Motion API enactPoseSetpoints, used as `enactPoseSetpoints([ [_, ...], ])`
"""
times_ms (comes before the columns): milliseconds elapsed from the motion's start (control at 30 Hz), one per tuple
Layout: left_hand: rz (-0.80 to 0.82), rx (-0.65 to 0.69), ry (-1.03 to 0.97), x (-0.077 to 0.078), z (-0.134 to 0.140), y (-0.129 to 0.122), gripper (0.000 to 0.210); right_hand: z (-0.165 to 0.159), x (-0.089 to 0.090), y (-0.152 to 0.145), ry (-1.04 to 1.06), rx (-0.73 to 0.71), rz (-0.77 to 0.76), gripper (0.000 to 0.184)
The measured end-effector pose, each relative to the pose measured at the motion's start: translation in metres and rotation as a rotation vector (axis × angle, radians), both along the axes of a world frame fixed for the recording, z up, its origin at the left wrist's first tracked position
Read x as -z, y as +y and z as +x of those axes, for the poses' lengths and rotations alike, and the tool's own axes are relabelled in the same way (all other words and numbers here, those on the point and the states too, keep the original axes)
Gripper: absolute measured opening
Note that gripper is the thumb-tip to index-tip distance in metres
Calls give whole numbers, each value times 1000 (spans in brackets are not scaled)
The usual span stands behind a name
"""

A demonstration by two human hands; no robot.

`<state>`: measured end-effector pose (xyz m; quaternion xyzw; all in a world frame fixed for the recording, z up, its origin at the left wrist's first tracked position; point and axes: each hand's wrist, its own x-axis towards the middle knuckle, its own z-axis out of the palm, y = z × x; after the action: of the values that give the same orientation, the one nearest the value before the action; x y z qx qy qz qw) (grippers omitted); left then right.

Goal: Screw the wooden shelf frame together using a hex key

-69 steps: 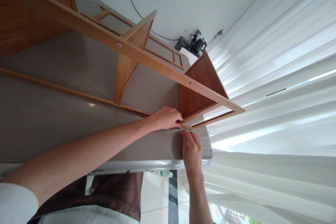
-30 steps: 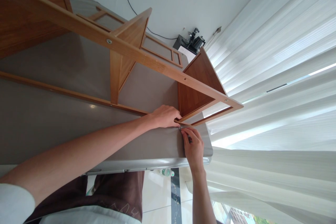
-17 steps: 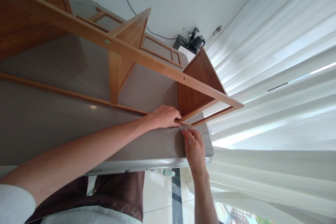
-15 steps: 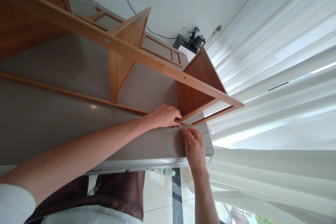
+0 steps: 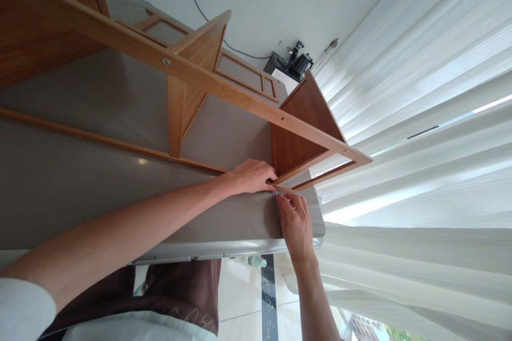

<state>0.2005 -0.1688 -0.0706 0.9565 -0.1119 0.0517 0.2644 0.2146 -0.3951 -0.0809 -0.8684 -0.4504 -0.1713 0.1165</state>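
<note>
A wooden shelf frame [image 5: 224, 90] lies on its side on the grey table, with slatted or plain panels standing between its rails. My left hand [image 5: 252, 176] is wrapped round the lower rail where the end panel [image 5: 304, 117] meets it, thumb and fingers closed on the wood. Just below, my right hand [image 5: 296, 221] has thumb and forefinger pinched at the rail's outer side. A small thin metal piece shows at those fingertips, too small to name for certain. Bolt heads sit in holes along the upper rail.
The grey table [image 5: 160, 224] has a rounded front edge close to my body. Behind the frame stand a black coffee pot [image 5: 302, 64] and a dark cabinet. White curtains [image 5: 400, 181] hang at the right. A bottle [image 5: 255, 261] is on the floor below the table edge.
My right hand has shifted very slightly up and left towards the rail. My left hand keeps its hold, and the frame looks almost the same.
</note>
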Motion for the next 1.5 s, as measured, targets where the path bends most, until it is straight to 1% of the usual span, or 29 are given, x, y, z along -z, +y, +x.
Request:
enactPoseSetpoints([
  [200,-1,2,2,0,0,0,22,3,-3,-1,-32,-15,-56,36],
  [467,-6,2,1,0,-1,0,22,6,-5,-1,-29,-32,-68,38],
  [800,-6,3,-7,0,-1,0,24,0,-11,3,-78,-15,-125,43],
  [900,-4,5,-4,0,-1,0,24,2,-9,2,-33,-24,-72,38],
  [1100,1,11,-4,0,0,0,28,7,2,0,24,-19,25,28],
  [1233,5,8,-5,-1,-1,0,28,6,6,0,75,-7,86,28],
  [1400,12,7,-6,-3,-2,0,27,4,9,2,137,61,185,27],
  [1500,18,6,-3,-3,-2,0,27,4,9,2,158,70,200,26],
])
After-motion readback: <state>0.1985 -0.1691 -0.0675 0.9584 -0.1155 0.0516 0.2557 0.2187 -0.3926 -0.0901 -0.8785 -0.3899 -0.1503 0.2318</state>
